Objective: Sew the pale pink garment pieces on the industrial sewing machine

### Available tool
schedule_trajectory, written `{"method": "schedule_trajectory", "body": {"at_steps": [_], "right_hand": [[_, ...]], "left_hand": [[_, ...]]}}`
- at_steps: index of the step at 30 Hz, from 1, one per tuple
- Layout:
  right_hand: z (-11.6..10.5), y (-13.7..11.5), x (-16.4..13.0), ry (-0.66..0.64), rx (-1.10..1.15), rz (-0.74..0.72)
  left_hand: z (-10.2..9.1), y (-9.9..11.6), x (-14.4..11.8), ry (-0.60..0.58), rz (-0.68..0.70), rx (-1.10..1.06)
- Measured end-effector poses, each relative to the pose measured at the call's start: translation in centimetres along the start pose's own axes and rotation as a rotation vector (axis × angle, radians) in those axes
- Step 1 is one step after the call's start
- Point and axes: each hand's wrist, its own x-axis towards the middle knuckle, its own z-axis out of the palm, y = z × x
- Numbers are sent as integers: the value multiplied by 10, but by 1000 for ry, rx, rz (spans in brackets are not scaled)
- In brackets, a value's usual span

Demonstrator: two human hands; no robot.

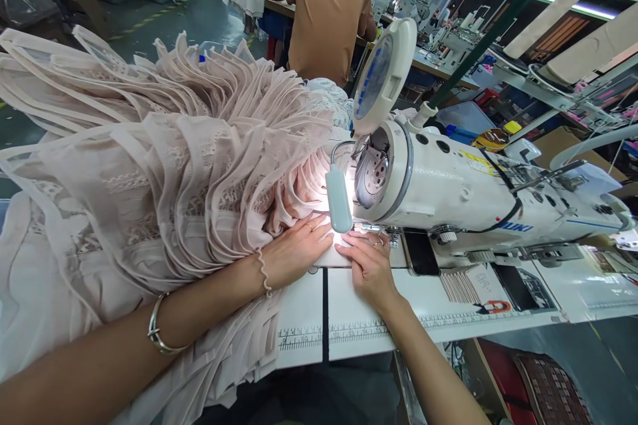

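Fabric [164, 166], pale pink, sheer and gathered into many pleated and lace-trimmed layers, was heaped across the left half of the bench [349, 319] and was spread right up to the needle area of a white sewing machine [463, 192]. The material was judged to be light, soft and floppy, likely to slide and bunch, with openwork lace that could snag or stretch; it would best be handled flat under the palms close to the seam edge, with the loose bulk supported so it would not drag. The left hand [294, 249] was laid flat and open on the fabric edge, fingers extended toward the needle, nothing gripped; a beaded bracelet was worn at the wrist and a metal bangle [158, 332] farther up the forearm. The right hand [369, 265] was also spread open, palm down, fingertips pressed on the edge just beside the presser foot, which was hidden in the glare of a small lamp [339, 199]. A printed ruler [349, 332] was seen along the bench front. Another person in a tan shirt [329, 6] was seated at a bench beyond, back turned.
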Motion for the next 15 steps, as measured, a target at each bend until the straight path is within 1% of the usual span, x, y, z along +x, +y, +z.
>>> {"method": "schedule_trajectory", "body": {"at_steps": [4,7,12,15], "right_hand": [[0,0,0,-47,-30,22],[1,1,2,-45,-64,36],[3,5,6,-43,-44,-3],[4,7,7,-73,-37,3]], "left_hand": [[2,-2,0,11,-2,-5],[2,-3,2,17,-17,-8],[-1,-3,7,2,-50,-33],[-1,-4,10,-15,-78,-74]]}}
